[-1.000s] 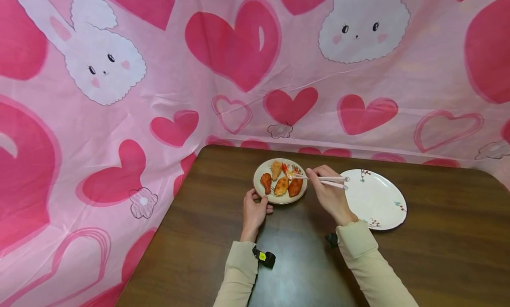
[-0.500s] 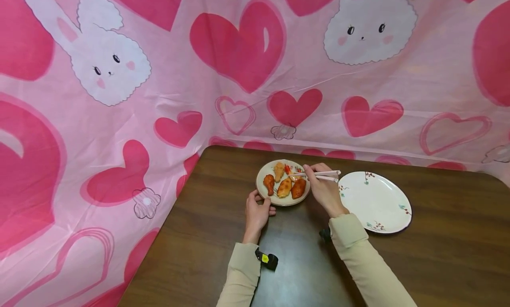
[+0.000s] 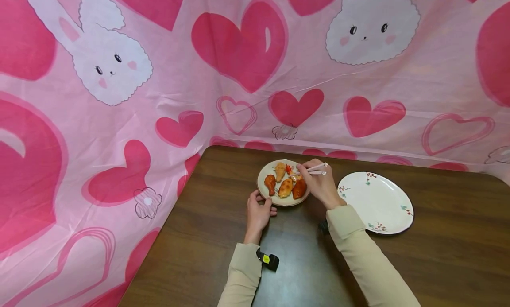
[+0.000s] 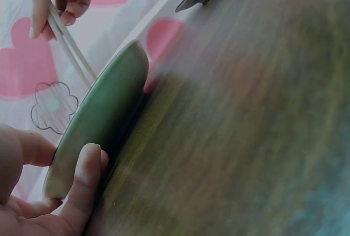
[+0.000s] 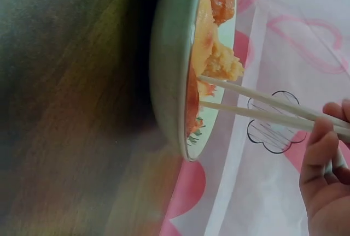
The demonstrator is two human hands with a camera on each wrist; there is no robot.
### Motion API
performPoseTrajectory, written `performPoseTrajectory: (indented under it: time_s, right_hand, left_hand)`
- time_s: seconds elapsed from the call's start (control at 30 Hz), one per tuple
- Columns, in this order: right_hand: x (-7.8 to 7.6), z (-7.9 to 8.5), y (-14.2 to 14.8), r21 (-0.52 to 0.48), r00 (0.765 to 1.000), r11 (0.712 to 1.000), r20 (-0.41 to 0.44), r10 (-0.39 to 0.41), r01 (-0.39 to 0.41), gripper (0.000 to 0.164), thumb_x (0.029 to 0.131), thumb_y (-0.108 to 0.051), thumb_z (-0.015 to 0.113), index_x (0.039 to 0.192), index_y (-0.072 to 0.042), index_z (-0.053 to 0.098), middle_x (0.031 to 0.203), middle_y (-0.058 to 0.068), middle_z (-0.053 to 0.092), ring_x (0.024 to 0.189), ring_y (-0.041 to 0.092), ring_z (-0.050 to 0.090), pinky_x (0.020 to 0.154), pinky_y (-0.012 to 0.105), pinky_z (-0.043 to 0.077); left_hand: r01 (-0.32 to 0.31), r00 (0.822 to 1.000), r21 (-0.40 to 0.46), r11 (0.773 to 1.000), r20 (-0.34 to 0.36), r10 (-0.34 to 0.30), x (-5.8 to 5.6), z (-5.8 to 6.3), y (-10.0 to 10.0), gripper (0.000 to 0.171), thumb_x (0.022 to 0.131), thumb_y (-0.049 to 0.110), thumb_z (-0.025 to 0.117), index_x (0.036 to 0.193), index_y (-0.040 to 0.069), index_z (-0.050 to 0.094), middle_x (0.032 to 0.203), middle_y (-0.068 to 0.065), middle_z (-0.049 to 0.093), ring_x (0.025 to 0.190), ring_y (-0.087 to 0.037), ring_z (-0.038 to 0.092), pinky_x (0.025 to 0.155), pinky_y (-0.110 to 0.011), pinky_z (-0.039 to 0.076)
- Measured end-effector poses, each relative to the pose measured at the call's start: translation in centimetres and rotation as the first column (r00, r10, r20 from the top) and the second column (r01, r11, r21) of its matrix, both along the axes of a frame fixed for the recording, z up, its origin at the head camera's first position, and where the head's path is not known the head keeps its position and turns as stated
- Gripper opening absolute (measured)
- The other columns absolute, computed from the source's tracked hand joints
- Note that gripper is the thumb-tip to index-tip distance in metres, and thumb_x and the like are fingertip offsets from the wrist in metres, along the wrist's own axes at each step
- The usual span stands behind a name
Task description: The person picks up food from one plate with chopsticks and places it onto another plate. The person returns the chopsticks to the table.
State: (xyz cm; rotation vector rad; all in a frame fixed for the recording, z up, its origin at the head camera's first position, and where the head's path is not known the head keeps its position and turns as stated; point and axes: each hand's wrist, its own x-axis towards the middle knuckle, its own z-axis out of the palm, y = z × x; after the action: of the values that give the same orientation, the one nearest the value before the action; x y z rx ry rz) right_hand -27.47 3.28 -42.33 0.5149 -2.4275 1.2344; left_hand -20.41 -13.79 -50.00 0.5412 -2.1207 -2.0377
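My left hand grips the near-left rim of a small cream plate; the left wrist view shows thumb and fingers on both sides of its edge. On the plate lie a drumstick, a golden-brown oval piece, a crumbed fried piece, a glossy reddish-brown piece and a shrimp with a red tail. Between its fingers, my right hand holds a pair of pale chopsticks. Their tips are down among the food near the shrimp; whether they pinch it is hidden.
A large white oval plate with painted sprigs lies on the brown wooden table, right of the small plate. Behind the table hangs a pink cloth with hearts and rabbits. Black wrist-camera straps sit at the cuffs.
My right hand has shifted left over the small plate, and the chopsticks now slant more steeply among the food. The left hand keeps its hold on the rim.
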Motion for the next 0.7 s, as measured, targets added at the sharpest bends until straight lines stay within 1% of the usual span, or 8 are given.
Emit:
performPoseTrajectory:
  time_s: [0.17, 0.33, 0.5, 0.7]
  right_hand:
    - [-0.15, -0.01, -0.1, 0.026, 0.999, 0.999, -0.025, 0.021, -0.02, 0.017, 0.081, -0.021, 0.065, 0.077, -0.005, 0.07, 0.075, 0.006, 0.065, 0.065, 0.016, 0.059, 0.053, 0.023, 0.05]
    - [-0.16, -0.07, -0.04, 0.051, 0.998, 0.998, -0.055, 0.04, -0.037, 0.015, 0.08, -0.018, 0.066, 0.074, -0.006, 0.071, 0.073, 0.006, 0.064, 0.065, 0.016, 0.059, 0.052, 0.021, 0.05]
    - [0.02, -0.11, 0.08, 0.085, 0.994, 0.995, -0.093, 0.065, -0.057, 0.016, 0.082, -0.018, 0.064, 0.072, -0.007, 0.071, 0.073, 0.006, 0.063, 0.065, 0.017, 0.059, 0.054, 0.026, 0.053]
    - [0.26, -0.23, 0.19, 0.097, 0.995, 0.994, -0.072, 0.063, -0.056, 0.019, 0.083, -0.021, 0.063, 0.076, -0.006, 0.072, 0.076, 0.006, 0.063, 0.067, 0.017, 0.059, 0.057, 0.03, 0.056]
  left_hand:
    - [-0.002, 1.0, -0.005, 1.0, -0.003, 0.002, -0.09, -0.07, 0.03, 0.047, 0.085, 0.01, 0.055, 0.128, 0.005, 0.037, 0.107, -0.018, 0.043, 0.055, -0.017, 0.062, 0.053, -0.027, 0.057]
    - [-0.006, 1.0, 0.0, 1.0, -0.004, 0.006, -0.14, -0.05, 0.04, 0.047, 0.085, 0.011, 0.055, 0.128, 0.004, 0.037, 0.107, -0.017, 0.042, 0.055, -0.016, 0.062, 0.053, -0.027, 0.057]
    - [-0.008, 1.0, 0.0, 1.0, -0.003, 0.008, -0.13, -0.05, 0.05, 0.047, 0.085, 0.011, 0.055, 0.128, 0.004, 0.036, 0.108, -0.018, 0.041, 0.055, -0.017, 0.063, 0.053, -0.027, 0.057]
    - [-0.009, 1.0, -0.005, 1.0, 0.005, 0.009, -0.04, -0.03, 0.04, 0.046, 0.085, 0.011, 0.055, 0.127, 0.005, 0.037, 0.108, -0.017, 0.041, 0.055, -0.017, 0.063, 0.053, -0.027, 0.057]
